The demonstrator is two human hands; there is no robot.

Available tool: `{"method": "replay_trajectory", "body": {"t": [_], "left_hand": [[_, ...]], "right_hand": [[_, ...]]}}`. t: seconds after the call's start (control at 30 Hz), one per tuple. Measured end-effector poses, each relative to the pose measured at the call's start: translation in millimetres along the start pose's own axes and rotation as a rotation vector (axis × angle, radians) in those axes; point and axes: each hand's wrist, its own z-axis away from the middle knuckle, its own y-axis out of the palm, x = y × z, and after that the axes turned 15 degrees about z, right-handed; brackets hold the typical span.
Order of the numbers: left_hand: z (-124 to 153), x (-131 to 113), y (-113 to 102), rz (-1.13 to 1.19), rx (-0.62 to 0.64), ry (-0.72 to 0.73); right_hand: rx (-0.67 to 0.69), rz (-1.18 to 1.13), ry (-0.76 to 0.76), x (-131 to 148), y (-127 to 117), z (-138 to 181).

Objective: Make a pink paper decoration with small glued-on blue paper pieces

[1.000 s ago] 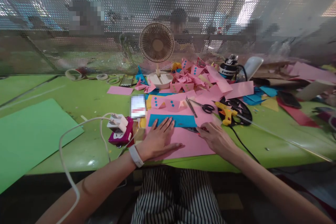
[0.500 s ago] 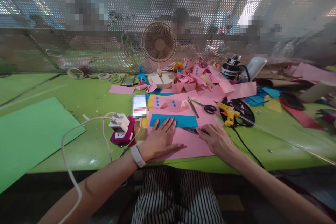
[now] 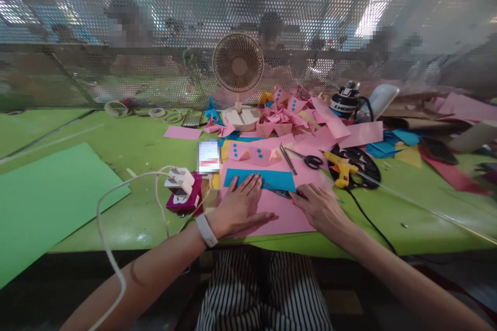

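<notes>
A blue paper strip (image 3: 279,180) lies across a large pink sheet (image 3: 279,217) in front of me. My left hand (image 3: 243,204) is flat and open, with its fingertips on the strip's lower part and its thumb stretched out over the pink sheet. Closed around one end of a dark bladed tool (image 3: 280,193) is my right hand (image 3: 316,204). The tool's pointed end reaches left along the strip's lower edge. My fingers cover most of its handle, so its exact kind is unclear. Tweezers (image 3: 288,159) and black-handled scissors (image 3: 311,162) lie just beyond.
A yellow glue gun (image 3: 341,168) rests on a black tray (image 3: 368,168) at right, its cord trailing forward. Chargers fill a purple power strip (image 3: 185,199) at left, near a phone (image 3: 208,156). A fan (image 3: 238,62) and heaped pink paper pieces (image 3: 281,116) stand behind.
The whole view has shifted slightly, with things sitting a little further right in the picture. Both hands keep nearly the same places on the paper.
</notes>
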Motion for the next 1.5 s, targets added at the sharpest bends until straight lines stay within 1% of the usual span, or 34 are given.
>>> {"method": "replay_trajectory", "body": {"t": [0.17,0.4,0.67,0.87,1.03,1.27,1.4,1.5], "left_hand": [[-0.1,1.0,2.3,0.007,-0.006,0.001],[0.8,2.1,3.3,0.006,-0.013,0.009],[0.3,0.0,0.5,0.001,-0.001,0.002],[1.2,-0.5,0.5,0.000,-0.003,0.001],[0.3,1.0,2.9,-0.002,-0.011,0.006],[1.7,2.2,2.6,0.012,-0.016,0.007],[-0.6,2.6,6.4,0.024,-0.007,0.000],[-6.3,-0.4,8.2,0.063,0.022,-0.001]], "right_hand": [[-0.009,0.014,0.031,-6.1,3.0,-2.9],[-0.039,-0.085,-0.034,-16.7,9.4,-5.6],[-0.032,-0.102,-0.028,-15.6,9.0,-9.2],[-0.047,-0.114,-0.055,-16.1,11.5,-3.9],[-0.060,-0.094,-0.019,-10.9,11.2,-5.2],[-0.058,-0.114,-0.031,-4.9,9.4,-10.1],[-0.055,-0.127,-0.017,-7.5,8.2,-9.8],[-0.051,-0.131,-0.011,-14.2,8.1,-8.7]]}}
